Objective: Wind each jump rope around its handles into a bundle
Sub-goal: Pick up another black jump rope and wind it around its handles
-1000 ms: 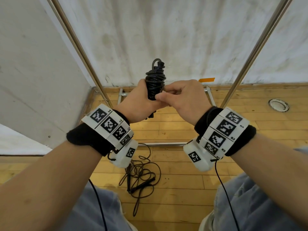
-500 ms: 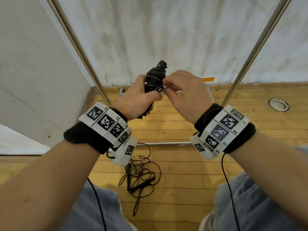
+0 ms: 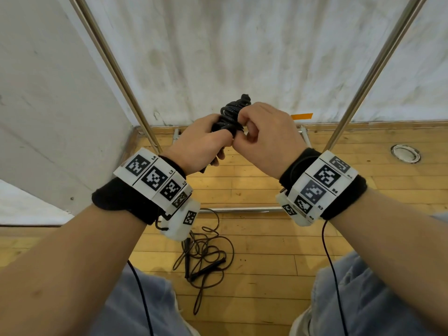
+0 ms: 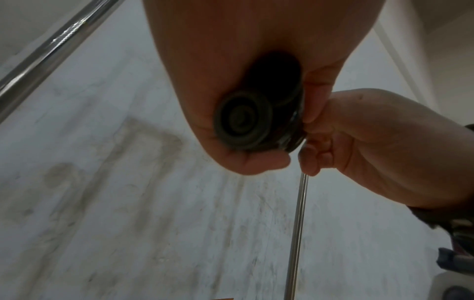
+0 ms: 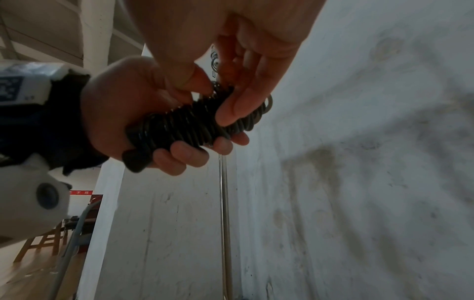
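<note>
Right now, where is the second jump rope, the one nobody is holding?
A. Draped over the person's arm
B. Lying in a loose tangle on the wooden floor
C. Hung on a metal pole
B: the loose jump rope lies unwound on the wooden floor below the hands, while the left hand grips the wound bundle.

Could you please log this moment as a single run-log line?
left hand: grips wound rope bundle | right hand: pinches cord at bundle top | second jump rope: loose on floor | step: securing first bundle
</note>
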